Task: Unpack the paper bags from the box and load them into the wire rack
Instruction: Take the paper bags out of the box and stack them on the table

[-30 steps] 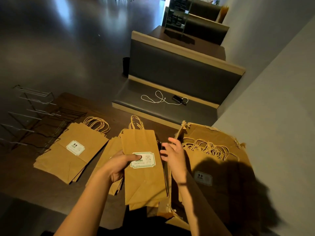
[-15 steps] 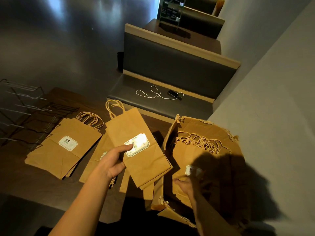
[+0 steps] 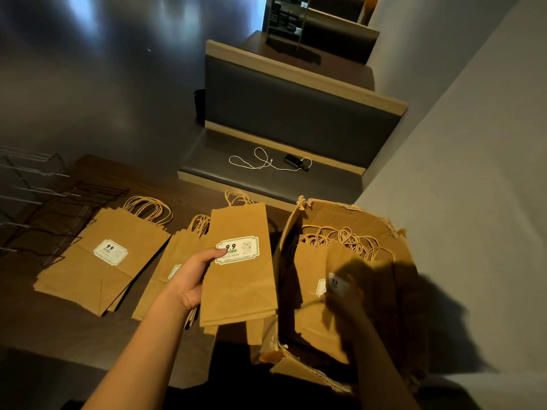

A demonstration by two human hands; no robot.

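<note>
Kraft bags (image 3: 239, 273) gripped in left hand (image 3: 192, 279) beside box (image 3: 367, 220); right hand (image 3: 340, 300) inside, pinching another (shadowed, seemingly). Unpacking underway; next, lifting clear, stacking.

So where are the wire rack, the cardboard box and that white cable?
wire rack (image 3: 35, 199), head view, on a wire prong.
cardboard box (image 3: 331, 213), head view, on its inner back flap.
white cable (image 3: 254, 162), head view, on its looped part.

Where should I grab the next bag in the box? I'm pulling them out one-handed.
Pinch the top edge of the front bag just below its rope handles, coming from above: the bags stand upright, packed in the open box, so only the tops are free.
</note>
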